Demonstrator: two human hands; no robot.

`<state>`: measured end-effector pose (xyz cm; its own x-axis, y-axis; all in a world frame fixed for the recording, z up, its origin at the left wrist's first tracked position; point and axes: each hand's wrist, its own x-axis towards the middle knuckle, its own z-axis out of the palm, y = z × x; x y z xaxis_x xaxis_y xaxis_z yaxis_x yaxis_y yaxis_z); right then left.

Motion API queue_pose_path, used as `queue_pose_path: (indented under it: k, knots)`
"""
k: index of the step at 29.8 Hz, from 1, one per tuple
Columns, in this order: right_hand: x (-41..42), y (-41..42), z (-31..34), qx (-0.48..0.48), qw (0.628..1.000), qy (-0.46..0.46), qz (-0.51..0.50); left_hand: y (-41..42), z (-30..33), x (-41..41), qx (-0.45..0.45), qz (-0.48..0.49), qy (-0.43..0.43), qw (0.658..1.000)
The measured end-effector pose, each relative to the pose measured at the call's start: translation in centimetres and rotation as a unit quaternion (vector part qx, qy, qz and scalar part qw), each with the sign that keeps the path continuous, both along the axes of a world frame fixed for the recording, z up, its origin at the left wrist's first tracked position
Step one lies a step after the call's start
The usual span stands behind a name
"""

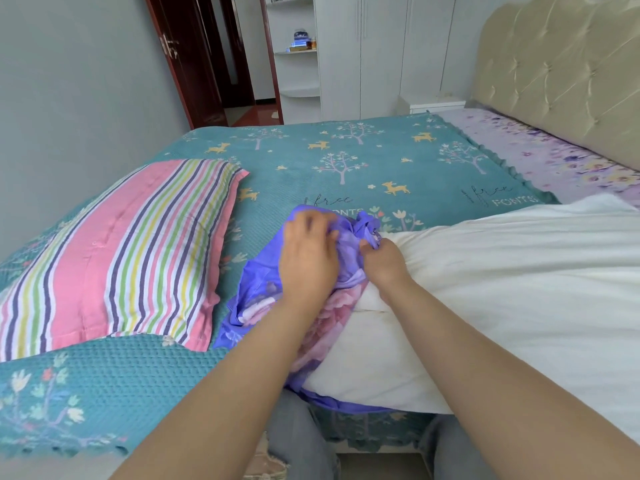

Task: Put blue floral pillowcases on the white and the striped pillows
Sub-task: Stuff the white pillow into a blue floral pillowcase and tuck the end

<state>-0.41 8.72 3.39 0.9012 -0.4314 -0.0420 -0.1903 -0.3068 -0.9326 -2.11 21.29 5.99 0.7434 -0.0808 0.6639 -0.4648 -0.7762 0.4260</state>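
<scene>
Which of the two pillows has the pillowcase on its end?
The white pillow: both hands bunch the blue floral pillowcase on its near end. The striped pillow lies bare.

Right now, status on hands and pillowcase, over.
Left hand and right hand both grip bunched blue floral pillowcase at white pillow end. Case barely started. Striped pillow still bare, lying clear alongside.

The plump white pillow (502, 292) lies along the bed's near right edge. A bunched blue floral fabric pillowcase (263, 299) covers its left end. The pink striped pillow (117, 251) lies near the left edge.
</scene>
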Motion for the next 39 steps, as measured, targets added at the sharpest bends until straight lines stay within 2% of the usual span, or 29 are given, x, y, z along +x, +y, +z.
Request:
queue_pose_path:
  k: [1,2,3,5,6,11,15,17,20,23,25,27,29,31,33,36,39]
  knots:
    - [-0.2,0.3,0.1,0.002,1.000,0.005,-0.005,0.9,0.2,1.2,-0.016,0.041,0.001,0.999]
    - [-0.6,0.4,0.1,0.018,1.000,0.004,-0.008,1.7,0.5,2.4,-0.031,0.052,0.046,0.997]
    - [-0.9,0.4,0.1,0.046,0.999,0.001,-0.007,2.3,0.8,3.7,-0.054,0.035,0.115,0.991]
    - [-1.5,0.3,0.1,0.119,0.993,-0.012,0.002,3.3,1.7,5.1,-0.137,-0.043,0.256,0.956]
    - [-1.8,0.2,0.1,0.152,0.988,-0.021,0.006,3.5,1.9,5.2,-0.162,-0.069,0.291,0.940]
    - [-2.1,0.1,1.1,0.276,0.955,-0.052,0.094,4.5,1.8,3.9,-0.201,-0.145,0.316,0.916]
    - [-2.6,1.6,2.5,0.366,0.924,-0.109,0.032,6.2,1.5,3.4,-0.289,-0.188,0.400,0.849]
    - [-3.1,2.2,2.5,0.394,0.910,-0.131,0.020,7.0,1.2,3.1,-0.286,-0.213,0.415,0.837]
    - [-3.6,2.4,2.4,0.376,0.916,-0.139,0.024,7.4,1.2,2.8,-0.268,-0.249,0.408,0.836]
    - [-4.1,1.9,1.9,0.339,0.921,-0.156,0.111,7.1,1.5,2.3,-0.289,-0.263,0.374,0.841]
    - [-4.5,1.6,1.6,0.251,0.940,-0.142,0.180,6.4,1.7,1.5,-0.298,-0.246,0.319,0.866]
    - [-4.8,1.7,1.5,0.122,0.964,-0.116,0.205,5.6,1.5,0.9,-0.269,-0.229,0.259,0.899]
    - [-4.6,1.9,1.4,0.006,0.974,-0.117,0.192,5.3,1.2,0.7,-0.242,-0.216,0.244,0.914]
    - [-4.5,2.3,1.5,-0.041,0.977,-0.127,0.168,5.7,1.1,1.1,-0.235,-0.195,0.261,0.916]
    - [-4.6,2.6,1.3,0.004,0.980,-0.122,0.158,6.5,1.4,1.4,-0.221,-0.180,0.276,0.918]
    - [-5.1,2.5,1.6,0.136,0.972,-0.072,0.177,7.0,1.7,1.9,-0.189,-0.153,0.280,0.929]
    - [-5.7,1.7,2.3,0.170,0.959,-0.029,0.226,6.8,2.5,2.7,-0.160,-0.127,0.256,0.945]
